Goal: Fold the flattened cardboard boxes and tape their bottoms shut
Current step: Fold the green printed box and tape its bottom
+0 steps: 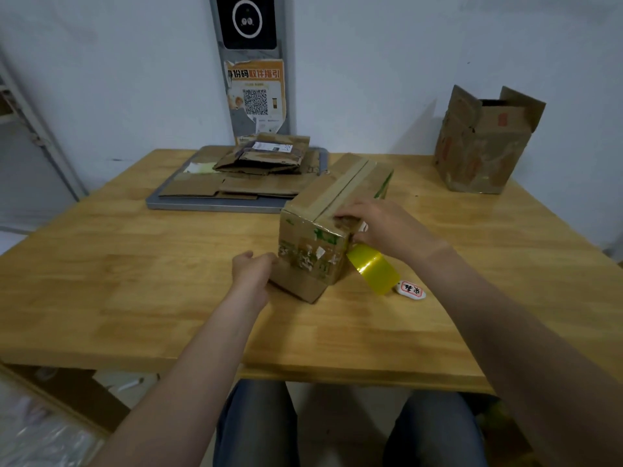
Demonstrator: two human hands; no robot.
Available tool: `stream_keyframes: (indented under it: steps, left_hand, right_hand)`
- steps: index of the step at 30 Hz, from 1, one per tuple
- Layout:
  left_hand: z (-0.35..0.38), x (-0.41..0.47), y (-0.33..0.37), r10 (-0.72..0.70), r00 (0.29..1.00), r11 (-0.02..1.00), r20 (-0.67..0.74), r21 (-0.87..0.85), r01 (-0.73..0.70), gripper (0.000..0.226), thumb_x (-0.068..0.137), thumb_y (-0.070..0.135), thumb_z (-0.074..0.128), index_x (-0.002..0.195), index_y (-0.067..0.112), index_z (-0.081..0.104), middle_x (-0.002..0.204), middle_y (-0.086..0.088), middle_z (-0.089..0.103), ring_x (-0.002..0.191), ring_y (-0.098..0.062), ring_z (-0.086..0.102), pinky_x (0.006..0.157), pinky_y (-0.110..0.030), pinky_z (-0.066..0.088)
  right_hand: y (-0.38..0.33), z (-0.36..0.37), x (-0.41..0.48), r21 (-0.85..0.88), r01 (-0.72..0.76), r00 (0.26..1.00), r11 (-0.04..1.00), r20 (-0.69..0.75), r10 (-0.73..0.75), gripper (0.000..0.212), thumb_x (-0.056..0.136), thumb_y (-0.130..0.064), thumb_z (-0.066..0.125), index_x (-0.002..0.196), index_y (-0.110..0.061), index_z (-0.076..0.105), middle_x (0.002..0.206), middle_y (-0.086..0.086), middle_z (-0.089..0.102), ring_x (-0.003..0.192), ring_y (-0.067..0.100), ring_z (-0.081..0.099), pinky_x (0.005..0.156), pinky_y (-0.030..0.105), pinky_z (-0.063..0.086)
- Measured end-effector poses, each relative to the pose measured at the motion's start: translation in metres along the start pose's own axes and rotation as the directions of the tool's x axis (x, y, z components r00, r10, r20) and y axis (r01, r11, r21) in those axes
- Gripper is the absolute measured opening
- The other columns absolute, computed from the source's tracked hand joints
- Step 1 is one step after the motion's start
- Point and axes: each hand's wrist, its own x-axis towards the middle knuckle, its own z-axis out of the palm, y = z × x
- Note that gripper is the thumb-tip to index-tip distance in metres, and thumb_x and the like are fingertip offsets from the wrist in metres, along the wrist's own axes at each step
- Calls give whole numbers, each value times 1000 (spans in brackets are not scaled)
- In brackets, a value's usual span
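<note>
A folded cardboard box (320, 210) stands bottom up in the middle of the wooden table (135, 257), its two flaps meeting along a centre seam. My right hand (381, 227) lies over the box's near right top corner, fingers on the flap, and holds a yellow tape roll (372, 267) against the box's right side. My left hand (253, 267) presses against the box's lower left side with curled fingers. Several flattened boxes (256, 173) are stacked on a grey tray (209, 205) behind.
An upright box (482, 146) with open top flaps stands at the table's far right. A small white tag with red and black characters (409, 290) lies beside the tape roll. A white wall with a poster stands behind the table.
</note>
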Motion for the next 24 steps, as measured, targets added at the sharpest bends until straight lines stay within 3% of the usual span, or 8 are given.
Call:
stream_keyframes:
  steps: [2,4,8,11,16,18,21,24]
  left_hand:
    - [0,-6,-5,-63,997,995,52,-79,67,40,91,2,72,121,5,46,119,-16,58,99,-25,60,80,-33,53]
    - [1,-10,-13,-45,996,998,74,-41,48,37,93,0,69,122,3,48,119,-16,60,99,-25,60,77,-31,54]
    - [5,-15,-7,208,976,975,66,68,-212,46,94,3,67,130,16,41,121,-5,61,105,-21,62,82,-41,59]
    - [9,-20,24,454,887,877,79,133,-461,52,99,4,60,137,30,37,114,13,62,111,-16,63,77,-32,55]
    - [26,-33,95,725,672,622,150,277,-733,64,107,11,52,164,26,25,154,7,50,131,-14,54,93,-22,44]
    - [31,-40,123,799,576,520,172,283,-806,65,108,13,51,164,30,23,138,12,59,110,-10,61,85,-23,46]
    - [39,-55,159,890,422,343,170,360,-868,60,107,18,52,162,30,31,85,19,56,69,1,53,60,-13,43]
    - [47,-72,190,928,334,257,164,367,-894,54,107,21,53,159,29,38,68,22,47,53,5,50,50,-9,39]
  right_hand:
    - [0,0,-3,8,-11,1000,1000,-14,11,57,81,-12,81,132,-31,65,123,-4,64,113,20,61,92,32,46]
    - [-1,0,-6,5,-15,999,1000,-35,16,57,82,-14,80,133,-32,63,123,-4,63,113,20,61,93,36,49]
    - [-4,0,-17,-56,-9,990,998,-142,1,63,86,-18,77,142,-34,54,125,-4,58,105,25,62,82,41,51]
    - [-5,-9,-18,-115,-32,962,993,-274,-1,68,85,-21,77,147,-34,50,119,-2,57,99,26,62,71,40,51]
    - [-12,-33,-8,-19,-51,878,999,-477,36,78,84,-14,77,152,-35,46,114,1,57,90,24,59,67,44,52]
    - [-14,-42,-8,12,-36,832,999,-553,36,75,86,-16,78,151,-37,47,113,-1,55,88,19,57,67,41,54]
    - [-17,-54,-8,56,16,756,998,-655,25,62,87,-20,79,144,-31,57,109,1,55,82,13,56,69,41,58]
    - [-23,-67,-10,111,18,682,994,-728,69,52,89,-26,78,139,-28,62,106,-2,54,74,11,55,70,36,58]
